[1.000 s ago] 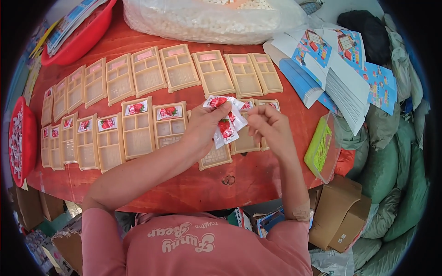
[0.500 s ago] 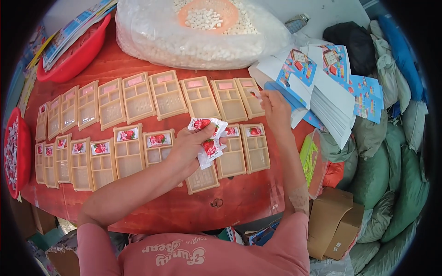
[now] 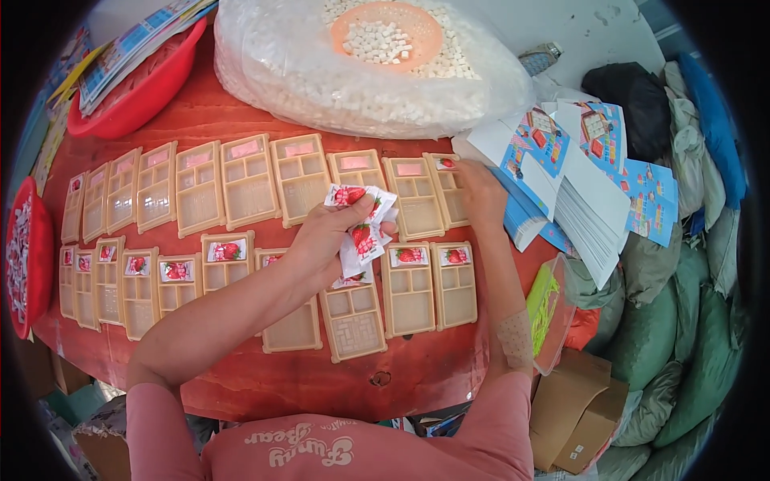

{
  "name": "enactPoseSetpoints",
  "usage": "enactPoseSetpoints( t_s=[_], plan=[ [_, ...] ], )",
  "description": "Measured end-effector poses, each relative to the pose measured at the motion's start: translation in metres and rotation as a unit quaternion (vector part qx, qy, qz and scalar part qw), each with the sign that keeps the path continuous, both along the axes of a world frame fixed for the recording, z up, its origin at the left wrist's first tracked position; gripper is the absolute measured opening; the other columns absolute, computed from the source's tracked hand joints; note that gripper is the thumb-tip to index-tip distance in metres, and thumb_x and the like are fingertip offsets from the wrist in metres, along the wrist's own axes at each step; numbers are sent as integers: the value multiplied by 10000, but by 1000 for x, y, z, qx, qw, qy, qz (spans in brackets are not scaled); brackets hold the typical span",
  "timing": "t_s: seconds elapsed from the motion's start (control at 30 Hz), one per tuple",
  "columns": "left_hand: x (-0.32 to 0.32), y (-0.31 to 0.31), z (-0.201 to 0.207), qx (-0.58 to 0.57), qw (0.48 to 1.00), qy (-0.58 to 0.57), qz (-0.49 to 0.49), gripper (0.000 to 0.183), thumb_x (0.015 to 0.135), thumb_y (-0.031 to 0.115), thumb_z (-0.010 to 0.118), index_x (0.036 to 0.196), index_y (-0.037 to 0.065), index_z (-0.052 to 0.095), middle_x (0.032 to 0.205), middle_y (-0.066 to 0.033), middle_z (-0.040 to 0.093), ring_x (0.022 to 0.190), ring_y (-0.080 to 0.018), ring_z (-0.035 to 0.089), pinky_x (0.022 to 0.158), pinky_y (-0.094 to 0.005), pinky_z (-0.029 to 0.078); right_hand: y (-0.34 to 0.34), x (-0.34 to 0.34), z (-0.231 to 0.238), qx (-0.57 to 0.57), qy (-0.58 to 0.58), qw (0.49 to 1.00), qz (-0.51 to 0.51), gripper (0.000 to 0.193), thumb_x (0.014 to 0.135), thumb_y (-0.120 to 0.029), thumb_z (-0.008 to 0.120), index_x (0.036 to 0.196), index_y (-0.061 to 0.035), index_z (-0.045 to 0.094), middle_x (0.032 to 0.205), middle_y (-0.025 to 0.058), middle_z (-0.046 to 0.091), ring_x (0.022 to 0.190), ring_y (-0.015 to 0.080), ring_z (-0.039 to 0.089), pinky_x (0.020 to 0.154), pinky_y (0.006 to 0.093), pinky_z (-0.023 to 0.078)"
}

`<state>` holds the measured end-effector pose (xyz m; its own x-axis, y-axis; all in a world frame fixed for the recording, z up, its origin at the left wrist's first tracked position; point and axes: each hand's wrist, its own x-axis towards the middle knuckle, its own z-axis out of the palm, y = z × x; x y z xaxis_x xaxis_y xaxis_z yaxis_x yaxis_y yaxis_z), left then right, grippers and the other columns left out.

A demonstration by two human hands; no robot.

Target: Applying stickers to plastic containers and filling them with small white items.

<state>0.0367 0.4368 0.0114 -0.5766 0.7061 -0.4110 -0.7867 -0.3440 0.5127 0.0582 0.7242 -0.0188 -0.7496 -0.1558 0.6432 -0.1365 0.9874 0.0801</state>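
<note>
My left hand (image 3: 325, 239) is closed on a small bunch of strawberry-printed sachets (image 3: 362, 240), held above the front row of trays. At the right end of the back row, my right hand (image 3: 481, 195) has its fingertips on a strawberry sachet (image 3: 446, 163), which sits in the top compartment of a beige divided tray (image 3: 451, 198). The pinch itself is partly hidden by the hand. Front-row trays that show their top compartment, such as the rightmost tray (image 3: 456, 295), have a strawberry sachet there. Several back-row trays hold a pink piece (image 3: 409, 169) in that spot.
A big clear bag (image 3: 281, 88) of white cubes stands at the back, an orange basket (image 3: 433, 40) on it. Red basins (image 3: 160, 104) are at the left. Printed sheets (image 3: 589, 216) and a container of green strips (image 3: 553, 321) lie right, beside green sacks (image 3: 650, 329).
My right hand has lowered the sachet from above the end tray into its top compartment. My left hand keeps its bunch in nearly the same place. The view has shifted slightly.
</note>
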Motion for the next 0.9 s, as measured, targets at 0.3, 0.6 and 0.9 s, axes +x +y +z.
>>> enactPoseSetpoints(
  t_s=[0.3, 0.6, 0.9],
  plan=[
    [-7, -4, -7, 66, 998, -5, 8, 275, 878, 240, 551, 1042, 19, 544, 869, -104, 636, 718, -159, 644, 571, -286, 569, -121, 30, 35, -723, -315, 609, 84, 124, 846, -80, 576, 944, -4, 578, 762, 40, 621, 659, 97, 596, 554, 201, 477],
    [-14, -22, -9, -1, 999, 1, 45, 268, 880, 246, 552, 1039, 29, 548, 873, -78, 633, 726, -154, 636, 593, -287, 552, -91, 7, 35, -526, -159, 834, 48, 51, 788, -33, 599, 837, -26, 588, 688, 47, 607, 581, 97, 573, 494, 239, 434],
    [-10, -33, -6, -38, 999, -17, 35, 319, 891, 252, 527, 1065, -14, 559, 848, -95, 635, 701, -150, 637, 540, -239, 542, -96, -22, 9, 79, -119, 989, -45, 105, 792, -135, 605, 807, -30, 600, 766, 108, 626, 614, 262, 606, 507, 352, 464]
  ],
)
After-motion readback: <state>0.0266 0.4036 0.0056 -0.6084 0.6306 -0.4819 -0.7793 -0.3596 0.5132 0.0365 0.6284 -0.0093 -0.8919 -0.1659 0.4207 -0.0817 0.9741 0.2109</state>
